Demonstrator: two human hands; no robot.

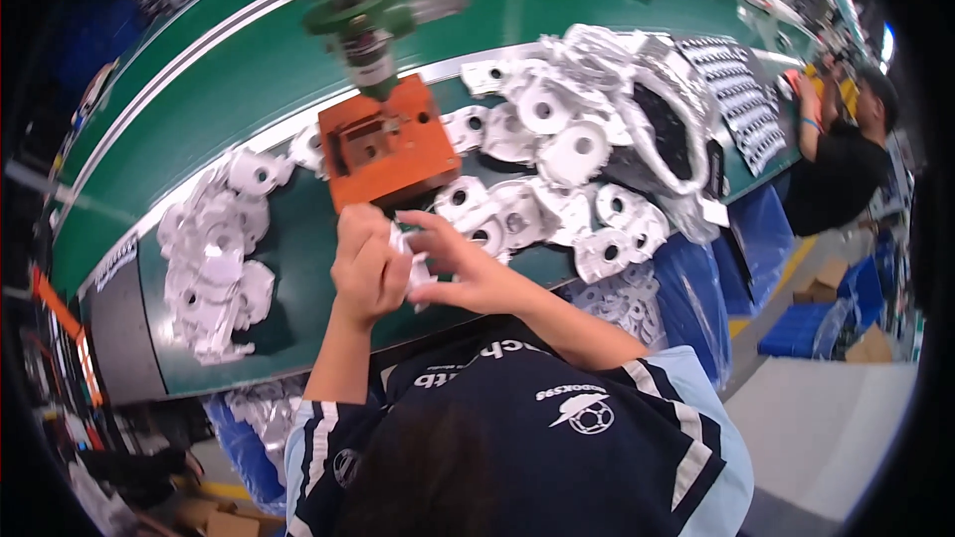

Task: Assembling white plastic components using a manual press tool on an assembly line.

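Observation:
Close in front of my chest, at the table's near edge, both hands meet around a small white moulded part (418, 266), mostly hidden by fingers. My left hand (366, 264) is closed, its fingers curled over the part's left side. My right hand (468, 268) curves around the other side, thumb and forefinger set at its edges. Just beyond them sits an orange fixture block (393, 154) with a recess in its top. A green press head (363, 25) with a pointed tip reaches down over the block.
White moulded parts are heaped at the left (219, 254) and right (572, 154) on the green table (298, 283). An open plastic bag (686, 129) lies beside black trays (736, 94). Blue-lined bins (686, 308) stand below the edge. Another person (846, 159) works at far right.

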